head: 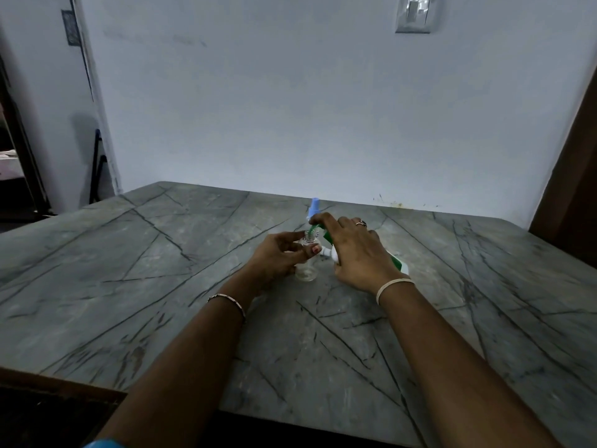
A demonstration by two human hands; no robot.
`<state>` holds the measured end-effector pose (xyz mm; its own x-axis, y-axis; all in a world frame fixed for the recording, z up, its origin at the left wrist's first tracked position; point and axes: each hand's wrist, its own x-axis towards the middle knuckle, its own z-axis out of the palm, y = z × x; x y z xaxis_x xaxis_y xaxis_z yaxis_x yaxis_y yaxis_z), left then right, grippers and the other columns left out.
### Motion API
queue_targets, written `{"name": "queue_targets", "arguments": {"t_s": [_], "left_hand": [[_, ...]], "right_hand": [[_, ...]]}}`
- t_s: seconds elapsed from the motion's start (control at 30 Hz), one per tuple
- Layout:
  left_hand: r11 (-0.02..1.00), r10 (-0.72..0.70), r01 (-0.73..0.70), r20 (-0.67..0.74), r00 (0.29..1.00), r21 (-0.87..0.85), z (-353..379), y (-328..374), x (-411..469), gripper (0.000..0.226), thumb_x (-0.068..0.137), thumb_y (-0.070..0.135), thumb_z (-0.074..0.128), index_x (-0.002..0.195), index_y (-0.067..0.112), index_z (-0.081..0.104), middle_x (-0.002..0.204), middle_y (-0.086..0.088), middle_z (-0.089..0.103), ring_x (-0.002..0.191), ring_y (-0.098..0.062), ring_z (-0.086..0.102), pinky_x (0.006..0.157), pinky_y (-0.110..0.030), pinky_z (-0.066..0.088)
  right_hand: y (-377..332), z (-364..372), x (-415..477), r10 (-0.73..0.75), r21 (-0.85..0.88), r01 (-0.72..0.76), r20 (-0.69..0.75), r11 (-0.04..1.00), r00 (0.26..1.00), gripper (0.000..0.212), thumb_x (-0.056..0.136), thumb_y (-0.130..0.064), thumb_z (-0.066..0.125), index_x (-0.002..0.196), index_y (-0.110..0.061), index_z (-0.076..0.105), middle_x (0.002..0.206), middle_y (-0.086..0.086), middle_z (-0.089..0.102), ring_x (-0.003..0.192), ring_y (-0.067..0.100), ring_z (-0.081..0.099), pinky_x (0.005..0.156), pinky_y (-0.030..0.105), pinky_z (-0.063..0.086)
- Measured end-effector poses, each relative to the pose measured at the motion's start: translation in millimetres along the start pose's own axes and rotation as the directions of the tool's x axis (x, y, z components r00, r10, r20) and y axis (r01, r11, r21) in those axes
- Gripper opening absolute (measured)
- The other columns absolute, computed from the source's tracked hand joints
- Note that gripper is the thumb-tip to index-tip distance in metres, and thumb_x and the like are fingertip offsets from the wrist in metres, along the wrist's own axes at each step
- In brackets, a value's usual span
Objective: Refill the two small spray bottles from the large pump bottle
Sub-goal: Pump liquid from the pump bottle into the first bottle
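Worktop (161,253) of grey veined stone, far edge against a pale wall. All task items stand in one group near the middle of the far edge.

Left hand (277,253): grasping the clear bottle (305,271), thumb and fingers pinched round its upper part just below the neck. The bottle stands upright with its base on the worktop. Its neck is uncapped. Fill level cannot be told.

Right hand (358,253): laid over the pump bottle (399,263), fingers curled round its upper part and the forefinger reaching to the pump head. The bottle is white and green and is tilted, head toward the clear bottle, base lower and toward the right edge. Whether the base rests on the worktop cannot be told. The green spout (313,228) sits at the clear bottle's open neck. Contact between the two cannot be confirmed.

Blue-capped bottle (314,206): upright, just behind the clear bottle on the far-edge side. Only its cap and top show above the hands.

Other items noted: a ring (360,223) on the right hand, a pale band (394,286) on the right wrist, a thin bracelet (227,300) on the left wrist, and a switch plate (415,14) high on the wall.
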<state>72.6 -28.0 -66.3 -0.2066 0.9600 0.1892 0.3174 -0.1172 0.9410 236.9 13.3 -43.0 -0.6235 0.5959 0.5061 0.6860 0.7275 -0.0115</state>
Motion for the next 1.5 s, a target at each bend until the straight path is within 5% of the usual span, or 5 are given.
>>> {"name": "queue_targets", "arguments": {"t_s": [0.17,0.7,0.97,1.23,1.5], "left_hand": [[1.0,-0.002,0.002,-0.011,1.0,-0.011,1.4,0.6,-1.0,0.064,0.078,0.033,0.073,0.134,0.016,0.048,0.109,-0.005,0.066,0.099,-0.018,0.064,0.083,-0.035,0.054],[0.999,-0.001,0.0,-0.007,1.0,-0.048,1.7,-1.0,-0.7,0.06,0.077,0.031,0.074,0.131,0.017,0.052,0.105,-0.004,0.067,0.098,-0.019,0.064,0.087,-0.039,0.054],[0.998,0.012,-0.012,0.007,1.0,-0.054,1.4,-1.8,-0.6,0.055,0.076,0.033,0.075,0.125,0.018,0.058,0.102,-0.004,0.069,0.094,-0.017,0.065,0.083,-0.038,0.054],[0.998,0.004,-0.004,0.0,1.0,-0.064,1.9,-0.9,-1.1,0.062,0.077,0.03,0.073,0.133,0.016,0.05,0.107,-0.005,0.066,0.1,-0.019,0.063,0.089,-0.039,0.053],[0.997,0.023,-0.021,0.017,1.0,-0.074,1.7,0.2,-1.7,0.041,0.08,0.027,0.072,0.118,0.025,0.057,0.095,0.0,0.068,0.088,-0.014,0.064,0.078,-0.032,0.054]], "right_hand": [[4.8,-1.2,-6.1,-0.012,-0.033,0.013,0.023,0.999,1.0,0.101,0.08,-0.009,0.065,0.147,-0.048,0.001,0.106,0.004,0.048,0.105,0.026,0.048,0.087,0.043,0.046],[5.5,0.0,-6.4,-0.012,-0.031,0.012,0.011,0.999,1.0,0.093,0.083,-0.012,0.063,0.147,-0.048,0.006,0.11,0.005,0.05,0.107,0.026,0.047,0.089,0.043,0.044],[0.3,2.5,0.0,0.009,-0.005,-0.01,-0.026,1.0,1.0,0.079,0.08,-0.009,0.064,0.141,-0.038,0.023,0.114,0.004,0.052,0.113,0.027,0.047,0.092,0.046,0.041],[6.0,4.3,-6.0,0.001,-0.057,-0.001,0.0,0.998,1.0,0.099,0.08,-0.009,0.065,0.146,-0.048,0.003,0.11,0.005,0.05,0.108,0.026,0.047,0.091,0.044,0.045],[0.6,5.1,1.7,0.017,-0.023,-0.018,-0.022,1.0,1.0,0.081,0.079,-0.008,0.065,0.142,-0.038,0.022,0.114,0.005,0.051,0.113,0.028,0.047,0.091,0.044,0.042]]}}
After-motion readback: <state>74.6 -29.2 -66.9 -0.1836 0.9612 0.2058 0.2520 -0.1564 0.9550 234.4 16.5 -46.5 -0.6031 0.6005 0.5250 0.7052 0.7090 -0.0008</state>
